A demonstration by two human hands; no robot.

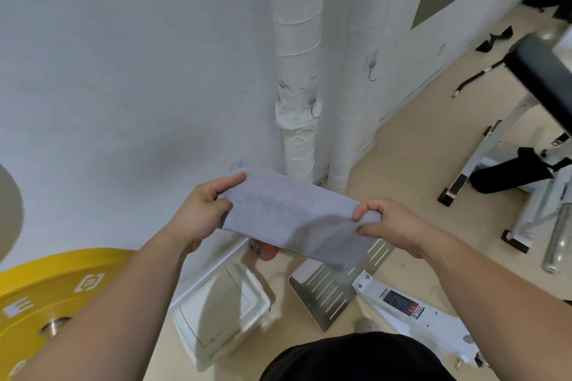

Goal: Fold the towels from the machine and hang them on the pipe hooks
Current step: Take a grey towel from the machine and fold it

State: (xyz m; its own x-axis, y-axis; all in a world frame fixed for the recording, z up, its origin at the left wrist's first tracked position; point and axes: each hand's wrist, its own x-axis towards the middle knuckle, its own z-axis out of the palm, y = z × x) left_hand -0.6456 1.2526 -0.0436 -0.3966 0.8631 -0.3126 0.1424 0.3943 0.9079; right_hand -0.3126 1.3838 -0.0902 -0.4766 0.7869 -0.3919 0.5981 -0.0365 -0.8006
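Note:
A small grey towel point(288, 216) is stretched flat between both hands at chest height, folded into a narrow strip. My left hand point(201, 210) pinches its left end and my right hand point(387, 223) pinches its right end. Beyond the towel stand two white wrapped pipes point(297, 77) in the wall corner. A wire hook point(315, 110) sits on the left pipe and another hook point(371, 71) on the right pipe; both hooks hang bare.
A yellow weight plate point(52, 294) is at lower left. A white lidded bin point(223, 309) and a slotted metal plate point(334, 288) lie on the beige floor below the towel. A white-framed exercise bench point(526, 120) stands at right.

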